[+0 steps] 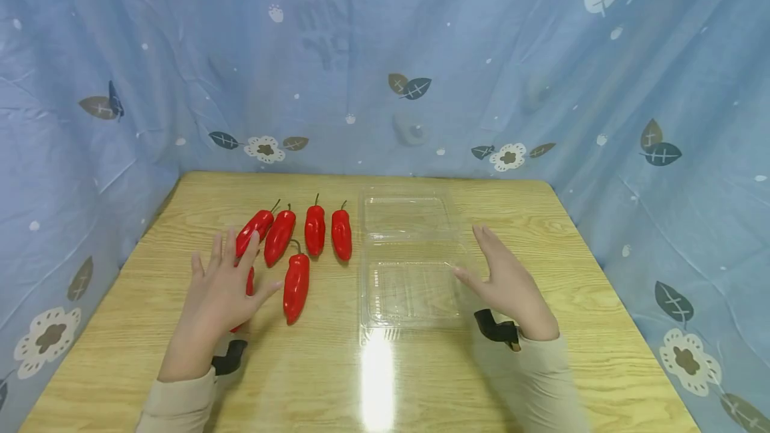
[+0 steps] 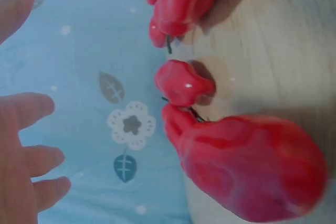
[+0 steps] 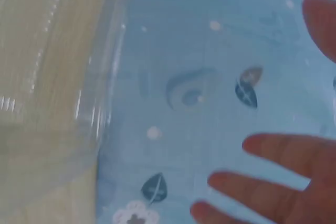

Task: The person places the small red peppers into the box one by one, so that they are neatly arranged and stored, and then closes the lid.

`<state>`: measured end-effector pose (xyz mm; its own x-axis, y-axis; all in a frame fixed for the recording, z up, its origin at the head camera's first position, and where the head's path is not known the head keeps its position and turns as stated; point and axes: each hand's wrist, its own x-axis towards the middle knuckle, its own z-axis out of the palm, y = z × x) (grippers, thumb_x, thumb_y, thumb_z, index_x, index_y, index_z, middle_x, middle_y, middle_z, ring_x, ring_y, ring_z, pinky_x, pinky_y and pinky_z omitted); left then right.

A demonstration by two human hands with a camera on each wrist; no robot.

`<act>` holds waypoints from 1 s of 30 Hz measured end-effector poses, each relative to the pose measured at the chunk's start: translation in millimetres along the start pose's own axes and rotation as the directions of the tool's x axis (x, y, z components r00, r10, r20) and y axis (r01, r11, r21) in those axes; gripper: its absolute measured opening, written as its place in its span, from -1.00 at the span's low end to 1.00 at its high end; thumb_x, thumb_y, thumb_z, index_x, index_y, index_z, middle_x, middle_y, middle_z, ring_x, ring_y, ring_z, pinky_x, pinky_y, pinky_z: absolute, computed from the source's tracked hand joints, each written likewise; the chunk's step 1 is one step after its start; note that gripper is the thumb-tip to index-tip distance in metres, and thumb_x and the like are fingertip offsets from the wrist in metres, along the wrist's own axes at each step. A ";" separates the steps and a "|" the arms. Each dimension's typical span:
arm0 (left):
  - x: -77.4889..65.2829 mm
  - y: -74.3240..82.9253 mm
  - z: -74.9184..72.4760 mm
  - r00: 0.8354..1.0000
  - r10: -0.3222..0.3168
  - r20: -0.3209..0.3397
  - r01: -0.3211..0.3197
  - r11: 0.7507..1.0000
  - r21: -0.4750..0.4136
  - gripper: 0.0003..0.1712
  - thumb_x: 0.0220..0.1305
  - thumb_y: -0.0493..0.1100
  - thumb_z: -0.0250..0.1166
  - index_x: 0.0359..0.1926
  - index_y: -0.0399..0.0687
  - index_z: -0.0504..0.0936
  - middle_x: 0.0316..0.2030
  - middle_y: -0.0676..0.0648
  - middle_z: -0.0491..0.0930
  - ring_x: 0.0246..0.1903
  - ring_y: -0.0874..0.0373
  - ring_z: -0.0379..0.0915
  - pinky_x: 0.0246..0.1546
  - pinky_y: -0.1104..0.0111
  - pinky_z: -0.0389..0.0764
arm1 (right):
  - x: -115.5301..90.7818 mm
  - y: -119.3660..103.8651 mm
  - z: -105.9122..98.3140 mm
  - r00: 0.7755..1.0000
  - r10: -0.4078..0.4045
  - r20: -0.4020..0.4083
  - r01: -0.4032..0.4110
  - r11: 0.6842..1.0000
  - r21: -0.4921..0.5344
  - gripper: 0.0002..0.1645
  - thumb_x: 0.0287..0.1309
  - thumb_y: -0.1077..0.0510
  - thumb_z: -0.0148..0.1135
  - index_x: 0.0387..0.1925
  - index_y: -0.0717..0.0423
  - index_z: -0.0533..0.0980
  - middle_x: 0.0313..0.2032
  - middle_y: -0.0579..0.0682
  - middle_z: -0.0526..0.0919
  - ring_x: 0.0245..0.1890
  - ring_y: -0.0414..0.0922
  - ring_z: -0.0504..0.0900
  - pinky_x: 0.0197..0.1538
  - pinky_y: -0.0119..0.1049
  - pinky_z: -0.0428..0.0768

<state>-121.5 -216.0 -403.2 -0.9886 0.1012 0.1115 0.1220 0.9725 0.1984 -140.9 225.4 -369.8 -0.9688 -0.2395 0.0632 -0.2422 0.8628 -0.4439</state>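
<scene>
Several red peppers with dark stems lie on the left half of the table. My left hand (image 1: pixel 221 289) is spread over the leftmost ones and partly hides a red pepper (image 1: pixel 250 282) beneath it. Just right of its thumb lies another red pepper (image 1: pixel 296 288), which stands apart from the row behind. In the left wrist view a large red pepper (image 2: pixel 252 169) fills the lower right, with the spread fingers (image 2: pixel 31 109) at the left edge. A clear plastic container (image 1: pixel 414 250) lies unfolded at centre. My right hand (image 1: pixel 507 279) is beside its right edge, fingers extended, holding nothing.
The wooden table (image 1: pixel 601 366) is enclosed at the back and sides by a blue patterned curtain (image 1: pixel 385 52). A black wrist mount (image 1: pixel 228 357) sits at the left wrist, another black mount (image 1: pixel 496 327) at the right.
</scene>
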 end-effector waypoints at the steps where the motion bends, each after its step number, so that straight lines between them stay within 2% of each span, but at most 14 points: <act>1: -1.2 -0.6 0.7 1.000 0.000 0.006 0.000 1.000 0.001 0.10 0.15 0.45 0.05 0.48 -0.08 -0.06 0.44 -0.41 -0.30 0.39 -0.44 -0.41 0.19 -0.45 -0.28 | -2.7 4.2 -1.9 1.000 -0.012 -0.002 0.012 1.000 0.027 0.02 0.22 -0.26 0.11 0.47 0.14 -0.07 0.45 0.24 -0.01 0.40 0.27 0.04 0.31 0.26 0.14; 3: -3.6 -1.0 2.5 1.000 0.000 0.029 0.000 1.000 0.003 0.10 0.15 0.47 0.04 0.49 -0.07 -0.08 0.45 -0.40 -0.33 0.39 -0.44 -0.41 0.18 -0.45 -0.27 | -7.9 15.3 -3.5 0.999 -0.039 -0.011 0.040 0.996 0.082 -0.03 0.23 -0.19 0.14 0.46 0.15 -0.04 0.44 0.23 0.03 0.40 0.25 0.06 0.33 0.23 0.14; 5: -6.0 -0.9 4.4 0.999 0.004 0.051 -0.004 1.000 0.003 0.11 0.15 0.49 0.02 0.49 -0.07 -0.08 0.45 -0.39 -0.34 0.39 -0.43 -0.39 0.18 -0.45 -0.27 | -13.1 28.5 -2.6 0.999 -0.045 -0.023 0.048 0.990 0.136 -0.08 0.24 -0.13 0.16 0.47 0.06 -0.02 0.44 0.21 0.06 0.40 0.25 0.08 0.32 0.22 0.16; 9: -10.1 0.7 7.9 0.998 0.013 0.056 -0.012 1.000 -0.023 0.10 0.14 0.47 0.05 0.48 -0.10 -0.03 0.44 -0.41 -0.23 0.39 -0.41 -0.26 0.20 -0.43 -0.20 | -19.5 58.0 5.0 0.996 -0.072 -0.056 0.085 0.955 0.283 -0.18 0.28 0.05 0.15 0.47 -0.05 0.01 0.43 0.19 0.09 0.38 0.24 0.11 0.29 0.12 0.25; 11: -11.4 1.5 9.4 0.999 0.020 0.045 -0.018 0.999 -0.038 0.09 0.16 0.45 0.06 0.47 -0.12 -0.01 0.44 -0.42 -0.16 0.39 -0.40 -0.20 0.21 -0.41 -0.16 | -20.3 71.2 11.1 0.995 -0.088 -0.056 0.103 0.912 0.398 -0.21 0.30 0.16 0.12 0.46 0.00 0.02 0.43 0.20 0.10 0.38 0.21 0.11 0.31 -0.12 0.33; 15: -13.0 3.1 12.6 0.999 0.045 0.022 -0.044 0.998 -0.051 0.06 0.19 0.42 0.05 0.46 -0.17 0.02 0.42 -0.41 -0.07 0.37 -0.38 -0.11 0.24 -0.37 -0.09 | -18.8 91.2 25.9 0.991 -0.131 -0.014 0.114 0.797 0.594 -0.26 0.33 0.27 0.04 0.45 0.15 0.01 0.42 0.28 0.06 0.39 0.15 0.10 0.21 -0.56 0.36; 17: -13.0 3.9 14.4 0.998 0.063 0.008 -0.062 0.997 -0.054 0.04 0.20 0.42 0.04 0.46 -0.17 0.03 0.42 -0.40 -0.04 0.37 -0.37 -0.06 0.26 -0.34 -0.05 | -16.9 97.9 33.6 0.988 -0.154 0.017 0.105 0.746 0.658 -0.28 0.34 0.28 0.01 0.45 0.18 0.01 0.41 0.33 0.02 0.40 0.12 0.09 0.18 -0.63 0.34; 20: -12.9 4.9 17.2 0.996 0.087 -0.007 -0.088 0.995 -0.054 0.02 0.21 0.40 0.04 0.46 -0.15 0.02 0.42 -0.37 -0.01 0.35 -0.35 0.01 0.27 -0.29 0.02 | -14.3 104.2 42.4 0.983 -0.173 0.060 0.079 0.697 0.713 -0.28 0.35 0.27 0.00 0.45 0.17 0.01 0.42 0.33 -0.01 0.41 0.14 0.06 0.18 -0.62 0.34; 23: -13.4 6.2 19.5 0.995 0.102 -0.012 -0.103 0.993 -0.056 0.01 0.22 0.36 0.08 0.46 -0.14 0.02 0.41 -0.37 0.01 0.32 -0.35 0.08 0.27 -0.25 0.10 | -11.9 107.5 48.3 0.979 -0.185 0.090 0.060 0.675 0.735 -0.28 0.35 0.24 0.01 0.46 0.14 0.01 0.44 0.27 -0.02 0.40 0.22 0.02 0.17 -0.62 0.34; 28: -12.5 7.5 23.9 0.992 0.127 -0.026 -0.128 0.990 -0.065 -0.01 0.22 0.31 0.13 0.46 -0.14 0.02 0.41 -0.38 0.01 0.23 -0.38 0.22 0.13 -0.21 0.34 | -9.2 110.8 56.1 0.974 -0.197 0.107 0.060 0.687 0.724 -0.28 0.35 0.22 0.02 0.46 0.12 0.01 0.45 0.24 0.00 0.37 0.28 0.04 0.18 -0.64 0.29; 30: -12.0 7.8 26.1 0.990 0.136 -0.019 -0.137 0.988 -0.073 -0.01 0.22 0.30 0.14 0.47 -0.12 0.01 0.42 -0.36 -0.01 0.23 -0.37 0.23 0.08 -0.20 0.40 | -9.8 111.5 58.2 0.975 -0.189 0.115 0.046 0.682 0.730 -0.28 0.34 0.21 0.03 0.45 0.10 0.03 0.44 0.23 0.01 0.37 0.27 0.07 0.19 -0.64 0.29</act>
<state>-110.9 -204.2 -428.3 -0.9609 0.2288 0.1561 0.2627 0.9314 0.2518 -155.4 298.1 -472.0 -0.8930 -0.4481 0.0429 -0.1725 0.2526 -0.9521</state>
